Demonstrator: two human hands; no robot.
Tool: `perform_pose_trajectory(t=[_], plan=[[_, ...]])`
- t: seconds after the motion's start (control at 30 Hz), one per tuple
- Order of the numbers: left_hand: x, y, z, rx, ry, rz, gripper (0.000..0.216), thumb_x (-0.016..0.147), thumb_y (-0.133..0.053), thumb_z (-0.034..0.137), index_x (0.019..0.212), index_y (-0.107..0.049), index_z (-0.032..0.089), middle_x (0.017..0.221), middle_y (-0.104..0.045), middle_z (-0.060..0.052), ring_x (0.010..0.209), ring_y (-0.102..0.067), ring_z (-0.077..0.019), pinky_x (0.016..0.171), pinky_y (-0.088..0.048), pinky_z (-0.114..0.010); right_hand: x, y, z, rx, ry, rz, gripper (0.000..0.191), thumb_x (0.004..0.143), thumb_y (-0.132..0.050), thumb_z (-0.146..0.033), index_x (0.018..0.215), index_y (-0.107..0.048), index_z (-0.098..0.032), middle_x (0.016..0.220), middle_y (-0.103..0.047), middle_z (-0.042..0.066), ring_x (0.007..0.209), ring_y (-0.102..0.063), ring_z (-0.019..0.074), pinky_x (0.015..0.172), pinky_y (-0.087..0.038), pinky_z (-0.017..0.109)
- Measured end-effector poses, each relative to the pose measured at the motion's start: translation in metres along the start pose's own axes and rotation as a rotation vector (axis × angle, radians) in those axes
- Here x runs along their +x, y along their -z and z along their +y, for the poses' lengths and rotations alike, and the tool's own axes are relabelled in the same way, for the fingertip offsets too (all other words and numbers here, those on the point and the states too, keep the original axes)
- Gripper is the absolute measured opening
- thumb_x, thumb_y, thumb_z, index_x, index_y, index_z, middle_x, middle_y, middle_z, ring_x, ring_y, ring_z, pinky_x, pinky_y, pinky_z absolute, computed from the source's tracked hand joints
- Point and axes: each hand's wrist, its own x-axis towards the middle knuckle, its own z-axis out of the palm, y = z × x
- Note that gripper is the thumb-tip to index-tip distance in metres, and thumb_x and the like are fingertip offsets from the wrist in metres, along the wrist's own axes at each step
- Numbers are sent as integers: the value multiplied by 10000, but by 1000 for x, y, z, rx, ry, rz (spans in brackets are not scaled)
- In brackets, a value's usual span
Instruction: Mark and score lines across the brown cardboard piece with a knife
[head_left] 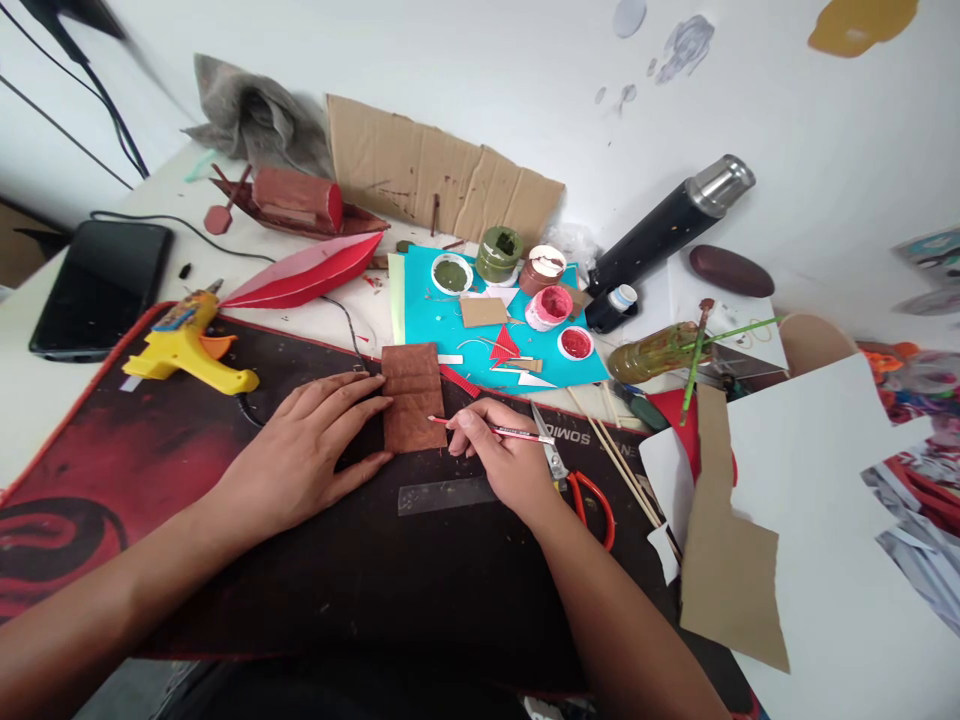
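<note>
A brown-painted piece of cardboard (pixel 412 400) with crosswise creases lies on the dark desk mat (pixel 360 590). My left hand (pixel 304 450) rests flat beside it, fingers stretched out and their tips touching its left edge. In my right hand (pixel 502 455) is a red and white pencil (pixel 517 433), gripped between thumb and fingers, its tip over the card's right part. A clear ruler (pixel 446 494) lies partly under my right hand. Scissors with orange handles (pixel 592 505) sit just right of that hand.
A yellow glue gun (pixel 191 350) and a black phone (pixel 101 288) lie left. Behind are a brown model boat (pixel 292 200), a red boat-shaped piece (pixel 307 275) and paint jars (pixel 499 255) on blue paper (pixel 427 340). A black flask (pixel 660 230), brush jar (pixel 649 352) and cardboard scraps (pixel 731 580) stand or lie right.
</note>
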Motion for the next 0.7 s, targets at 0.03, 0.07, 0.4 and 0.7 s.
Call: perform_pose_trajectory(t=[0.03, 0.07, 0.4, 0.7], plan=[[0, 0, 0, 1, -3, 2, 547, 1101, -622, 536, 1577, -589, 267, 1624, -673, -155, 1502, -628, -386, 1218, -530, -591, 0, 0, 0, 0, 2, 1, 457, 1102, -659, -658, 924, -777, -254, 783, -790, 14, 729, -752, 184, 737, -607, 337], [0, 0, 0, -1, -5, 5, 547, 1101, -624, 530, 1578, -589, 267, 1623, -675, -155, 1501, -629, -387, 1217, -530, -591, 0, 0, 0, 3, 5, 1, 453, 1102, -662, -654, 923, -778, -254, 784, -791, 14, 732, -753, 184, 740, -608, 338], [0, 0, 0, -25, 10, 6, 571, 1086, -640, 536, 1595, -598, 280, 1628, -675, -145, 1507, -625, -393, 1228, -528, -600, -1, 0, 0, 43, 32, 9, 450, 1107, -666, -644, 906, -769, -254, 760, -779, 4, 705, -741, 173, 731, -599, 334], [0, 0, 0, -32, 31, -13, 573, 1083, -640, 522, 1600, -611, 277, 1623, -680, -146, 1506, -627, -401, 1216, -542, -606, -7, -8, -4, 90, 67, -135, 457, 1075, -679, -704, 1079, -836, -274, 947, -844, 44, 797, -788, 197, 739, -649, 351]])
